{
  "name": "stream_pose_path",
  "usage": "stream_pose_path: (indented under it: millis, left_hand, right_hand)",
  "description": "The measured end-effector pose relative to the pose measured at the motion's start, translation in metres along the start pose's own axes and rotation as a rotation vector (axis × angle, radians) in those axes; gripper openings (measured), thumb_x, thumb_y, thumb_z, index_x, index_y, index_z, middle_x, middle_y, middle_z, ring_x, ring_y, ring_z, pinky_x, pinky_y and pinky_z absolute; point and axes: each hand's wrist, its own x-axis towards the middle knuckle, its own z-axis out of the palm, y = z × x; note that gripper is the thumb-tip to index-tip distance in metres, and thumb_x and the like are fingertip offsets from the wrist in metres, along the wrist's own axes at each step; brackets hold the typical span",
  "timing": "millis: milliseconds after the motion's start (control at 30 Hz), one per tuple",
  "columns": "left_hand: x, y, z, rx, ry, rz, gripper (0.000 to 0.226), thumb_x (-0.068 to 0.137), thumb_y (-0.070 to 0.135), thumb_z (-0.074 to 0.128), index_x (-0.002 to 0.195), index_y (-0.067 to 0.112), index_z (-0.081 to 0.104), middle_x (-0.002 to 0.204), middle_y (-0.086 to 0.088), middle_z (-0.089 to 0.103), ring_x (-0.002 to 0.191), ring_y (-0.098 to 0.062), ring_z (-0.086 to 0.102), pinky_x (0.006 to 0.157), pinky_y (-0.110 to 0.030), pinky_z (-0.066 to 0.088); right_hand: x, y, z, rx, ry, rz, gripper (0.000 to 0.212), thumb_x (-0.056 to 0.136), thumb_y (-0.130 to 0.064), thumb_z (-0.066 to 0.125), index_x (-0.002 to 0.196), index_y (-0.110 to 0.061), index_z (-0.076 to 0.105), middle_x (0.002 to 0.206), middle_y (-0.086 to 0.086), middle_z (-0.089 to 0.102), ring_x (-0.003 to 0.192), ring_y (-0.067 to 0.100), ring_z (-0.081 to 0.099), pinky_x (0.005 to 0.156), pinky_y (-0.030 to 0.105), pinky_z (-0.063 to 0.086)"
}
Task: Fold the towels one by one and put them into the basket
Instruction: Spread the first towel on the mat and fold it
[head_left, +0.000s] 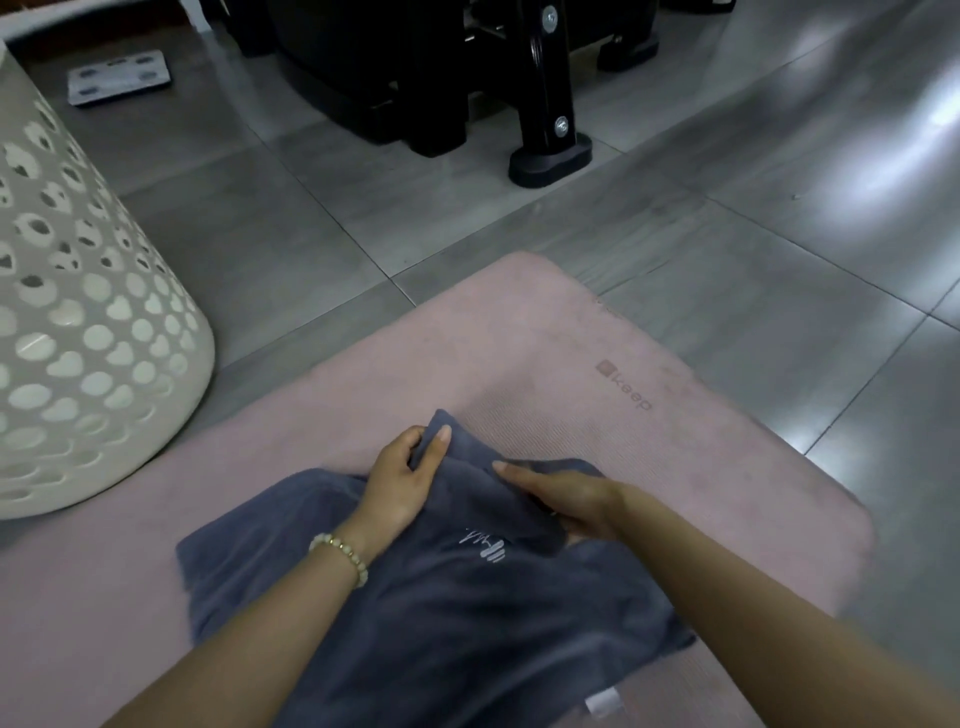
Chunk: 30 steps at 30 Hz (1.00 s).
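- Our left hand (402, 475) pinches a far corner of the dark grey terry towel (441, 613) on the pink foam mat (519, 338)
- Our right hand (569, 501) grips a fold
- We should match corners before creasing

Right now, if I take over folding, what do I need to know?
Left hand: grips the far corner of the towel.
Right hand: holds a fold next to it.
Towel: grey, rumpled on the mat, not neatly folded yet.
Basket: on the floor, left of the mat; its inside is out of view.
Done: nothing I can confirm.
Left: finish the fold, then put the towel in the basket.
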Motion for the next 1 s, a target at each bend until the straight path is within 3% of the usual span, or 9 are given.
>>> stream_pose_path:
  millis: [67, 200, 300, 400, 467, 533, 700, 867, 1000]
  left_hand:
    - [-0.007, 0.002, 0.001, -0.014, 0.005, 0.009, 0.046, 0.094, 0.036, 0.05, 0.073, -0.005, 0.045, 0.066, -0.006, 0.044, 0.063, -0.01, 0.041, 0.059, -0.026, 0.038]
    - [-0.022, 0.006, 0.0, -0.036, -0.012, -0.017, 0.043, 0.095, 0.036, 0.05, 0.068, 0.003, 0.046, 0.064, -0.004, 0.041, 0.062, -0.011, 0.039, 0.057, -0.026, 0.035]
    - [-0.034, 0.008, 0.0, -0.051, -0.09, -0.063, 0.046, 0.096, 0.038, 0.046, 0.073, -0.002, 0.054, 0.071, -0.005, 0.049, 0.067, -0.01, 0.044, 0.061, -0.025, 0.038]
    - [-0.043, 0.018, -0.004, -0.089, -0.146, -0.128, 0.054, 0.097, 0.04, 0.043, 0.085, -0.009, 0.064, 0.08, -0.005, 0.063, 0.075, -0.011, 0.055, 0.072, -0.025, 0.047]
    - [-0.049, 0.031, -0.01, -0.11, -0.16, -0.123, 0.049, 0.097, 0.04, 0.043, 0.092, -0.002, 0.069, 0.088, -0.006, 0.07, 0.081, -0.011, 0.062, 0.081, -0.027, 0.051]
    - [-0.054, 0.044, -0.017, -0.149, -0.201, -0.103, 0.043, 0.099, 0.036, 0.041, 0.094, 0.006, 0.071, 0.089, -0.002, 0.072, 0.081, -0.01, 0.065, 0.08, -0.024, 0.053]
    - [-0.057, 0.069, -0.031, 0.011, -0.377, -0.031, 0.041, 0.101, 0.032, 0.035, 0.088, 0.015, 0.069, 0.08, 0.01, 0.068, 0.074, 0.0, 0.059, 0.073, -0.012, 0.05]
    - [-0.06, 0.082, -0.027, -0.063, -0.401, -0.076, 0.044, 0.101, 0.035, 0.035, 0.079, 0.02, 0.07, 0.072, 0.011, 0.072, 0.071, -0.001, 0.064, 0.068, -0.014, 0.049]
    - [-0.06, 0.086, -0.021, -0.1, -0.44, -0.087, 0.054, 0.085, 0.058, 0.049, 0.079, 0.009, 0.072, 0.076, 0.002, 0.07, 0.07, -0.011, 0.064, 0.069, -0.02, 0.049]
  right_hand:
    - [-0.014, 0.001, 0.002, 0.012, -0.008, 0.051, 0.096, 0.046, -0.077, 0.073, 0.125, -0.025, 0.059, 0.119, 0.004, 0.066, 0.109, 0.024, 0.063, 0.099, 0.046, 0.048]
    - [-0.035, 0.004, 0.008, 0.145, -0.008, -0.048, 0.046, 0.084, -0.04, 0.067, 0.112, -0.003, 0.065, 0.111, 0.017, 0.069, 0.104, 0.03, 0.064, 0.102, 0.041, 0.046]
    - [-0.046, 0.007, 0.02, 0.139, 0.143, -0.259, 0.031, 0.086, -0.029, 0.067, 0.096, 0.0, 0.068, 0.096, 0.014, 0.071, 0.087, 0.022, 0.067, 0.082, 0.032, 0.055]
    - [-0.062, 0.004, 0.032, 0.026, 0.295, -0.492, 0.026, 0.092, -0.024, 0.06, 0.08, -0.001, 0.059, 0.07, 0.008, 0.053, 0.061, 0.005, 0.051, 0.055, 0.015, 0.044]
    - [-0.075, 0.0, 0.039, 0.014, 0.269, -0.602, 0.034, 0.095, -0.022, 0.055, 0.077, 0.006, 0.054, 0.07, 0.007, 0.05, 0.064, 0.006, 0.049, 0.059, 0.019, 0.043]
    - [-0.088, -0.002, 0.043, -0.042, 0.208, -0.661, 0.037, 0.094, -0.023, 0.056, 0.086, 0.014, 0.058, 0.075, 0.009, 0.055, 0.072, 0.014, 0.051, 0.066, 0.027, 0.045]
    - [-0.105, -0.015, 0.05, -0.167, 0.214, -0.821, 0.021, 0.087, -0.01, 0.065, 0.083, 0.011, 0.065, 0.075, 0.007, 0.063, 0.071, 0.004, 0.056, 0.064, 0.016, 0.046]
    - [-0.097, -0.021, 0.045, -0.086, 0.347, -0.813, 0.007, 0.083, -0.009, 0.07, 0.083, -0.001, 0.069, 0.078, 0.013, 0.067, 0.066, 0.007, 0.059, 0.063, 0.016, 0.05]
    - [-0.088, -0.018, 0.041, -0.032, 0.378, -0.776, 0.009, 0.082, -0.007, 0.071, 0.077, -0.013, 0.066, 0.075, 0.009, 0.064, 0.064, 0.007, 0.057, 0.062, 0.014, 0.049]
